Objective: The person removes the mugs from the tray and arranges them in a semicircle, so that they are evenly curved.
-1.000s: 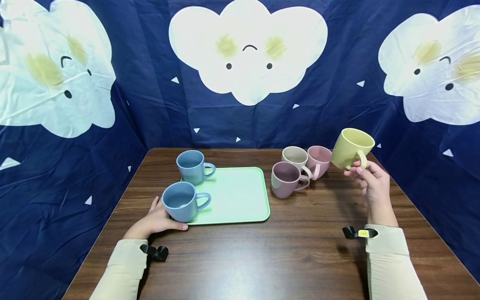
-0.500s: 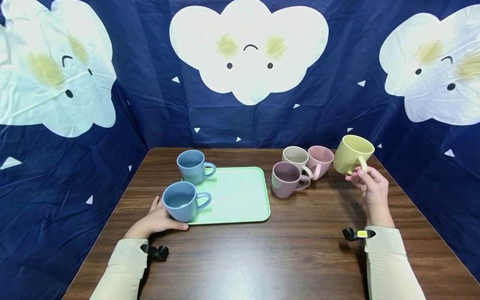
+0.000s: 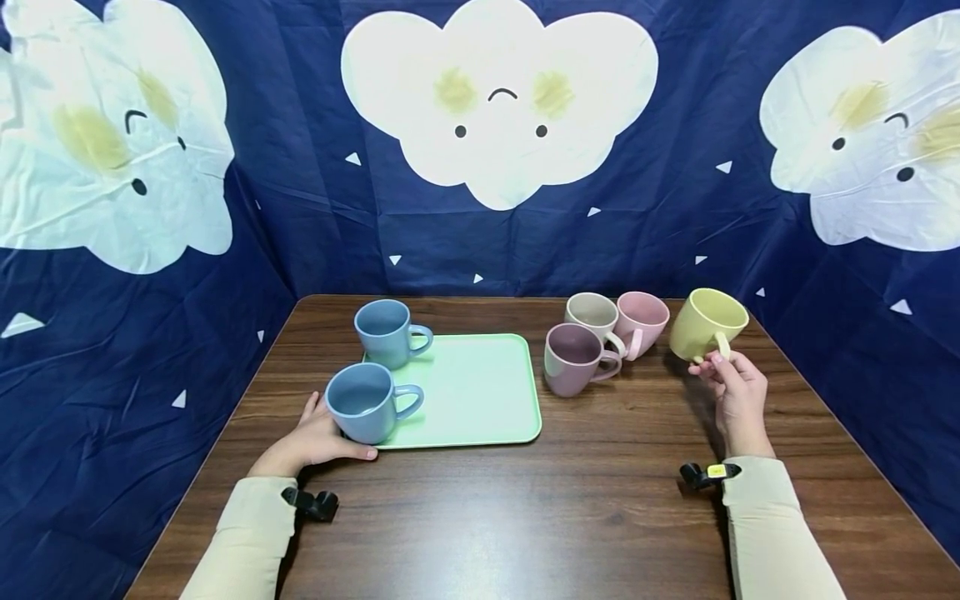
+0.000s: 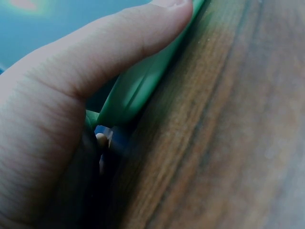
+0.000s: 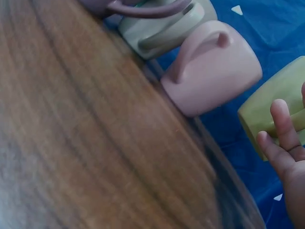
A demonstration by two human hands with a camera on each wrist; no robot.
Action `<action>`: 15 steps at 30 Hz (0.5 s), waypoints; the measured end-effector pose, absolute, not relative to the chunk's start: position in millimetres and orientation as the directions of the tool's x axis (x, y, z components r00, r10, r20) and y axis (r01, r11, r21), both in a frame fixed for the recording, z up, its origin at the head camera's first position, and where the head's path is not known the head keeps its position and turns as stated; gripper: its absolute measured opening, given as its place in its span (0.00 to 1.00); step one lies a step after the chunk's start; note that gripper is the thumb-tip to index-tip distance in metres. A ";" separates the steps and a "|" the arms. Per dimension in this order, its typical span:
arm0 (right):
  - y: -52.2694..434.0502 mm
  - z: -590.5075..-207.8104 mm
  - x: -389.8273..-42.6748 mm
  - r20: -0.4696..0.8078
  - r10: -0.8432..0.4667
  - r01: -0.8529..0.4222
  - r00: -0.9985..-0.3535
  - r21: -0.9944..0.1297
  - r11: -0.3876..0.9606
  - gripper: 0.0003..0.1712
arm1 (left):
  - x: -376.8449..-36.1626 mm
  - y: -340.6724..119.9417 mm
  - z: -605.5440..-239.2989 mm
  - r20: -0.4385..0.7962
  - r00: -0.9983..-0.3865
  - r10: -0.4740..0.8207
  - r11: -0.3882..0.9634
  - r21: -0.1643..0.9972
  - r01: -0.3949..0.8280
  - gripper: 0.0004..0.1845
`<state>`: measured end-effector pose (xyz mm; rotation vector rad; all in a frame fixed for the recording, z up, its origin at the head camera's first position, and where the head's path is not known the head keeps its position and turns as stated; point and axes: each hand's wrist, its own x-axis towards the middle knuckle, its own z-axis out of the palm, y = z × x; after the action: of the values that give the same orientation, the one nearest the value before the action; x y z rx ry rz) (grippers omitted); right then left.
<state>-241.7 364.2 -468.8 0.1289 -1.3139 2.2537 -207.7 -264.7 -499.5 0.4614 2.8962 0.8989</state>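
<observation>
My right hand (image 3: 738, 398) pinches a yellow mug (image 3: 699, 327) low by its handle. The mug tilts slightly, close over the table's back right; in the right wrist view, fingers (image 5: 281, 119) lie against its side. My left hand (image 3: 309, 435) rests at the near left corner of a mint-green tray (image 3: 476, 392). Its thumb (image 4: 119, 40) stretches along the tray's front rim, and the fingers spread left of a blue mug (image 3: 362, 406), partly hidden behind it. Another blue mug (image 3: 384, 335) stands at the tray's far left corner.
Left of the yellow mug stand a pink mug (image 3: 647, 323), a beige mug (image 3: 588, 312) and a mauve mug (image 3: 570, 362), bunched close together. A blue cloth backdrop (image 3: 480, 246) rises behind the wooden table (image 3: 510, 517).
My right hand has lowered the yellow mug toward the table's back right, beside the pink mug. The left hand and the other mugs stay in place.
</observation>
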 end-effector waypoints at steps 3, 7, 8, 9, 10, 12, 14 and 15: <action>365.0 -474.7 -243.3 0.327 0.399 -0.482 -0.857 -0.783 -0.393 0.09 | -208.4 -265.0 -500.3 0.022 -0.951 0.309 0.783 0.561 0.267 0.66; 366.3 -482.2 -244.9 0.329 0.390 -0.477 -0.860 -0.790 -0.385 0.10 | -209.5 -265.7 -502.0 0.022 -0.951 0.309 0.786 0.557 0.268 0.66; 366.8 -484.1 -245.1 0.333 0.386 -0.478 -0.860 -0.791 -0.382 0.11 | -209.6 -265.7 -502.2 0.019 -0.951 0.309 0.785 0.559 0.267 0.66; 367.0 -485.6 -245.2 0.336 0.382 -0.478 -0.861 -0.791 -0.381 0.12 | -209.7 -265.6 -502.3 0.018 -0.951 0.310 0.785 0.560 0.266 0.67; 367.3 -487.4 -245.3 0.338 0.376 -0.478 -0.863 -0.790 -0.384 0.13 | -209.7 -265.8 -502.5 0.015 -0.951 0.309 0.785 0.560 0.264 0.67; 367.1 -489.4 -245.3 0.341 0.372 -0.475 -0.863 -0.798 -0.370 0.14 | -210.0 -266.0 -502.7 0.014 -0.951 0.310 0.784 0.562 0.264 0.67; 367.0 -490.6 -245.3 0.339 0.366 -0.467 -0.867 -0.809 -0.358 0.15 | -210.1 -266.2 -502.9 0.015 -0.951 0.309 0.785 0.561 0.264 0.67; 366.9 -491.0 -245.2 0.334 0.365 -0.461 -0.869 -0.815 -0.352 0.15 | -210.2 -266.4 -503.0 0.016 -0.951 0.308 0.786 0.559 0.264 0.67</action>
<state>-245.2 366.9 -491.0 0.1272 -1.3894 2.2332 -210.2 -266.4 -503.0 0.4646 2.8965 0.8888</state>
